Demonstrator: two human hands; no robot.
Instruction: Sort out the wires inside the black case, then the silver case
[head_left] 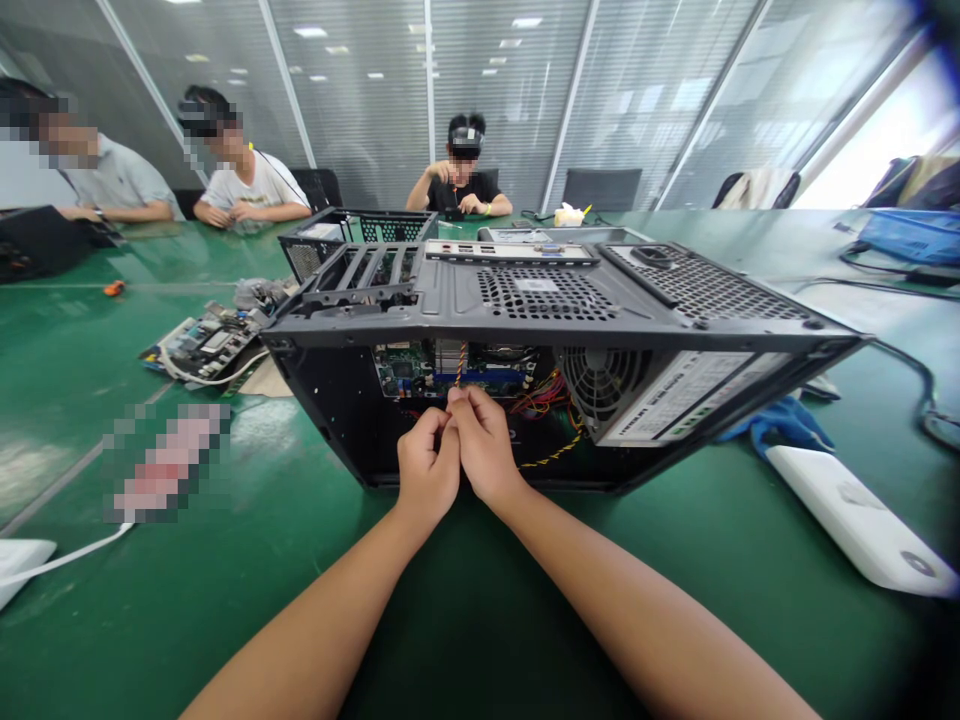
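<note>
An open black computer case (540, 300) lies on its side on the green table (465, 610), its inside facing me. My left hand (426, 468) and my right hand (484, 445) are pressed together at the case's opening, both closed in a pinch on a twisted orange-and-black cable (459, 368). The cable rises from my fingertips toward the motherboard (420, 372) inside. A fan and power supply (645, 385) sit at the right of the case interior, with coloured wires (544, 395) beside my right hand.
A loose circuit board (206, 345) and cables lie left of the case, and a second case (337, 235) stands behind. A white device (855, 520) and blue cloth (780, 425) lie at the right. Three people sit across the table.
</note>
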